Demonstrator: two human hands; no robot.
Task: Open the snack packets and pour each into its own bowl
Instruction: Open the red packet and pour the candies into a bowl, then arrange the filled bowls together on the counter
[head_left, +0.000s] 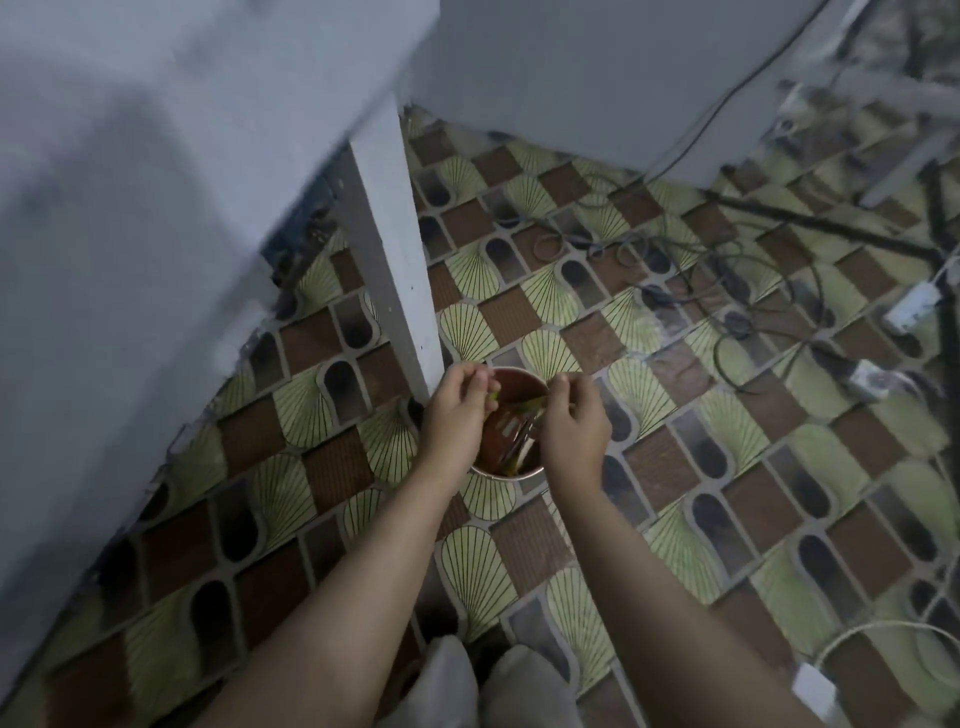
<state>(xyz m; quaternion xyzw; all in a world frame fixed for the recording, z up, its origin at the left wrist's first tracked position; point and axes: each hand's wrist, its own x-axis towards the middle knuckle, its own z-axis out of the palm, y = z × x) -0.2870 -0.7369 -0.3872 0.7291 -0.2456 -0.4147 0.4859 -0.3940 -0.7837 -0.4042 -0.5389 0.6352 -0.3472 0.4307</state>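
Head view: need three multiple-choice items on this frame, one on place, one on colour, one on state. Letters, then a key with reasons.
1. Where is the packet held?
A. Over the white table top
B. Over a round container on the floor
C. Beside the power strip

2. What colour is most of the packet?
A. Dark red
B. Blue
C. White

3. How do the hands hold it?
A. Only the left hand grips it
B. Neither hand touches it
C. The left hand and right hand both pinch its green upper edge

Key:
1 B, the container's pale rim shows under the packet, by the foot of the white table leg, on the patterned floor.
2 A, its face between the hands is dark red, with a green strip on top.
3 C, fingertips of both hands close on the strip, one on each side.
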